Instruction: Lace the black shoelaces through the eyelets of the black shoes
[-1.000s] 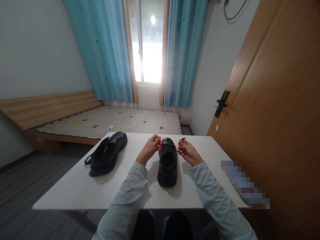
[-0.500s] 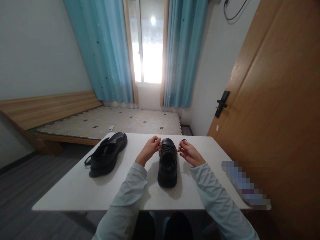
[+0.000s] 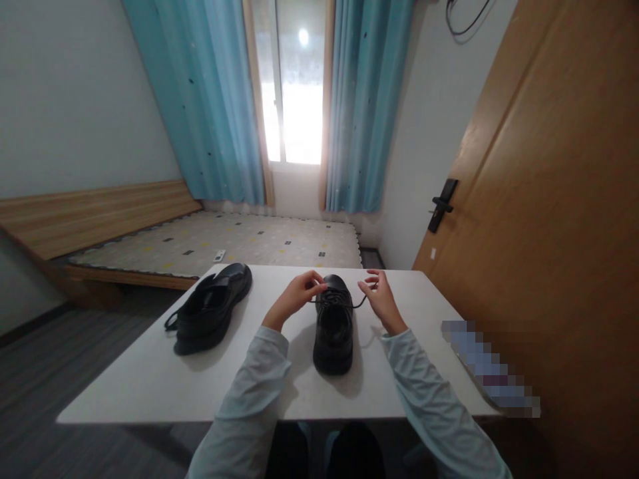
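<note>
A black lace-up shoe (image 3: pixel 333 352) stands on the white table in front of me, its toe pointing away. My left hand (image 3: pixel 298 296) is at the shoe's left side, fingers closed in a pinch by the toe, with a black lace running beneath them. To the right of the shoe, my right hand (image 3: pixel 380 298) pinches the other shoelace (image 3: pixel 360 305) between thumb and finger, the remaining fingers loosely raised. That lace sags slightly between the shoe and the hand. The second black shoe (image 3: pixel 212 313) rests apart at the table's left side, angled away to the right.
The white table (image 3: pixel 150 392) reaches toward a bed (image 3: pixel 259 239) with a small white object (image 3: pixel 219 255) on it. A blurred-out flat item (image 3: pixel 486 366) lies at the table's right edge, beside a wooden door (image 3: pixel 559 199). Blue curtains (image 3: pixel 214 113) flank the window.
My left hand has moved right, over the shoe's toe area. My right hand has shifted slightly right and its fingers have lifted, with the lace now visible between it and the shoe.
</note>
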Tool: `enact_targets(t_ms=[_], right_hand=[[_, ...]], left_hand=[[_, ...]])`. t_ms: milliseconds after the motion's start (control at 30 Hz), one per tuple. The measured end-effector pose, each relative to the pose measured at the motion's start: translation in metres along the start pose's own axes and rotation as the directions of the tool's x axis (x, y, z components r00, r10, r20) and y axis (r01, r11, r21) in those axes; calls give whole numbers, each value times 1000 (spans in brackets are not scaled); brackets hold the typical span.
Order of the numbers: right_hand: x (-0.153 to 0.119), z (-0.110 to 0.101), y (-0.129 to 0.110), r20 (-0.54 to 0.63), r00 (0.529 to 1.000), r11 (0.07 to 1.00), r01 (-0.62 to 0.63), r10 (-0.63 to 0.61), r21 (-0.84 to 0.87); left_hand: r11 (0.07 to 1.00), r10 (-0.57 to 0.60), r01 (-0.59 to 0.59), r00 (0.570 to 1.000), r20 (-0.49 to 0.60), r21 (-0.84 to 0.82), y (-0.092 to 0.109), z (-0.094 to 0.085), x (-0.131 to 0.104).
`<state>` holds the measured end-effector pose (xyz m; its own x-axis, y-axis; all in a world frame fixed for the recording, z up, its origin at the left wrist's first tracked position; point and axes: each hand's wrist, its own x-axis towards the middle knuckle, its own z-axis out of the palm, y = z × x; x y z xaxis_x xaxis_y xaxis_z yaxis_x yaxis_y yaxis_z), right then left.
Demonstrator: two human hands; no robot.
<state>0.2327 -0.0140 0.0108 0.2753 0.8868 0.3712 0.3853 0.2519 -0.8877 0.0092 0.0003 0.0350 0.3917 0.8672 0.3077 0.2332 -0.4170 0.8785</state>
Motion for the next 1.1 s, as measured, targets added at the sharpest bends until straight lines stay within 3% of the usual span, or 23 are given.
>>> enact_targets(t_ms=[100, 200, 333, 433, 533, 667, 900, 1100], right_hand=[[-1, 2, -1, 56, 975, 948, 223, -216, -228], [-7, 2, -11, 155, 947, 890, 319, -283, -325], [-16, 1, -24, 403, 849, 836, 470, -341, -282], [-19, 1, -28, 491, 798, 825, 511, -351, -241], [-18, 1, -27, 501, 808, 855, 468, -311, -223], [-16, -1, -24, 568, 809, 940, 297, -155, -167], [-15, -10, -27, 705, 709, 1000, 16, 3, -20], [-16, -13, -30, 773, 634, 988, -110, -16, 111]], left_hand=[[987, 21, -36, 995, 101, 154, -2, -2, -1], [970, 6, -41, 990, 142, 241, -3, -4, -1], [954, -23, -22, 989, 145, 300, -5, -7, -2], [947, -26, -24, 988, 149, 321, -7, -9, -2], [944, -25, -26, 988, 149, 330, -9, -11, -2], [945, -103, 47, 982, 159, 323, -10, -12, -2], [954, -73, 18, 982, 175, 300, -7, -11, -3], [957, -73, 19, 981, 177, 291, -12, -11, -2]])
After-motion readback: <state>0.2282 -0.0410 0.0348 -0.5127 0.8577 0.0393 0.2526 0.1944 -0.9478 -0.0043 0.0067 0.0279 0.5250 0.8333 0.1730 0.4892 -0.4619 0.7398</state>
